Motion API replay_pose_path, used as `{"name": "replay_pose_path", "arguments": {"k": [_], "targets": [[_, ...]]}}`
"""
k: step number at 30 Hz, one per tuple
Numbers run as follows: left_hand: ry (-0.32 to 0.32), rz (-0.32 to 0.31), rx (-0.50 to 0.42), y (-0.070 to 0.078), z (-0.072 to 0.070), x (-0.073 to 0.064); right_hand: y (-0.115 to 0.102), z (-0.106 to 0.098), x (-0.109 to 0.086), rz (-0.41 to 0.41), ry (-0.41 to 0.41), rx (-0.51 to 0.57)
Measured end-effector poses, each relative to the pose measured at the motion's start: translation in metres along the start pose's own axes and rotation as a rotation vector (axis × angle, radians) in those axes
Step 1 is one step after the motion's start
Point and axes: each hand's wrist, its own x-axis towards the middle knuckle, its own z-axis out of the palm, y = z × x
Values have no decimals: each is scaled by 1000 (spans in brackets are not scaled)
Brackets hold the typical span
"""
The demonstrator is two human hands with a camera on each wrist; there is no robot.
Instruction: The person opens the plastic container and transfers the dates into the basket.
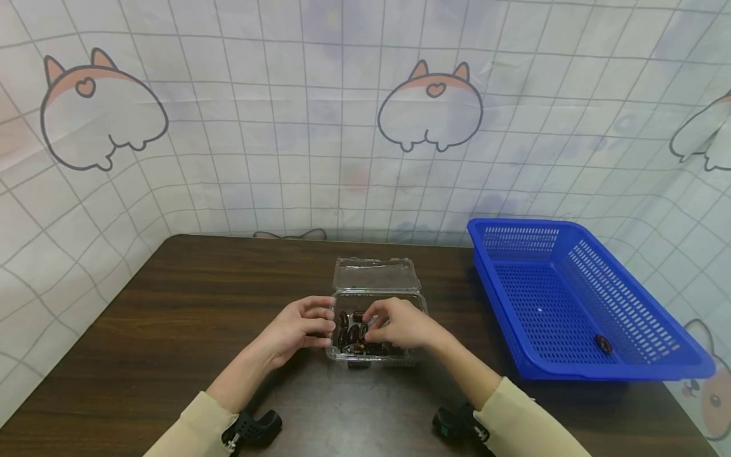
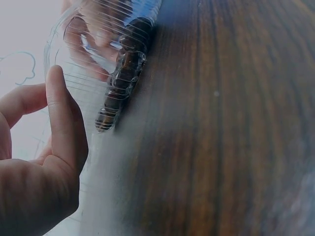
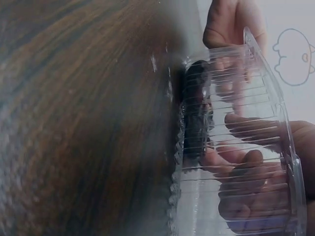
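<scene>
A clear plastic clamshell box (image 1: 377, 358) of dark brown dates (image 1: 353, 334) stands with its lid (image 1: 377, 275) folded back. My left hand (image 1: 298, 330) rests its fingertips against the box's left side, fingers loosely spread. In the left wrist view, the left thumb (image 2: 61, 113) stands at the clear wall. My right hand (image 1: 405, 324) reaches into the box from the right, bent thumb and forefinger spaced apart over the dates. Through the ribbed wall in the right wrist view, the right-hand fingers (image 3: 241, 172) appear beside the dates (image 3: 196, 113).
To the right stands a blue plastic basket (image 1: 582, 371) with one date (image 1: 603, 344) in it. The brown wooden table (image 1: 171, 330) meets a wall covering with a grid and cartoon print (image 1: 274, 127). A thin cable (image 1: 291, 235) lies along its back edge.
</scene>
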Motion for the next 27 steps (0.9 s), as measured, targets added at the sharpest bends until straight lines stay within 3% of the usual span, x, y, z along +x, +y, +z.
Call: {"name": "replay_pose_path", "arguments": {"k": [9, 27], "targets": [[-5, 4, -2, -2, -1, 1, 0, 7, 4, 15, 31, -21], [5, 4, 1, -1, -1, 1, -1, 12, 6, -30, 73, -96]]}}
